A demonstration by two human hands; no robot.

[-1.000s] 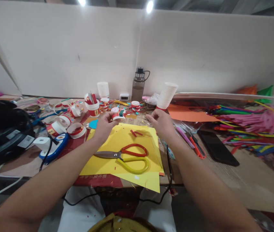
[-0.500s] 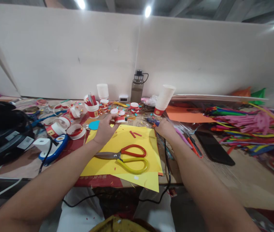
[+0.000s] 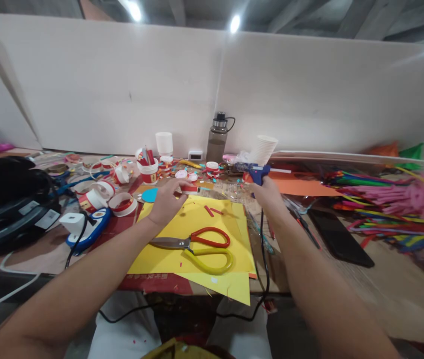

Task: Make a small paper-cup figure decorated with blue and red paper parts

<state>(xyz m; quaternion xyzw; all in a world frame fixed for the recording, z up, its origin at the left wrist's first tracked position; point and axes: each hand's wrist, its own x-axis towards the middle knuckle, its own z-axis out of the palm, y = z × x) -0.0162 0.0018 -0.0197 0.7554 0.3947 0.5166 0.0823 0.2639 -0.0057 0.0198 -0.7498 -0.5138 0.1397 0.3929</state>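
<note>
My right hand [image 3: 267,192] is wrapped round the handle of a blue hot glue gun [image 3: 259,174], raised above the tabletop, a white glue stick jutting from its back. Its black cord [image 3: 263,249] runs down off the front edge. At the far edge of the yellow paper [image 3: 152,262], my left hand [image 3: 169,199] pinches a small red and white piece of paper cup [image 3: 190,189]. Large scissors [image 3: 185,243] with one red and one yellow handle lie on the sheets between my arms. Beyond them are two red paper strips [image 3: 212,211].
Cut cup rings [image 3: 122,204] and a blue power strip [image 3: 92,232] lie at left. Behind stand a cup of red pencils [image 3: 149,172], a bottle [image 3: 217,142] and stacked paper cups [image 3: 265,148]. A black phone [image 3: 341,237] and pipe cleaners [image 3: 394,199] lie at right.
My right hand has lifted the glue gun off the table, up in front of the stacked cups. My left hand stays near the same place with the cup piece, now held lower.
</note>
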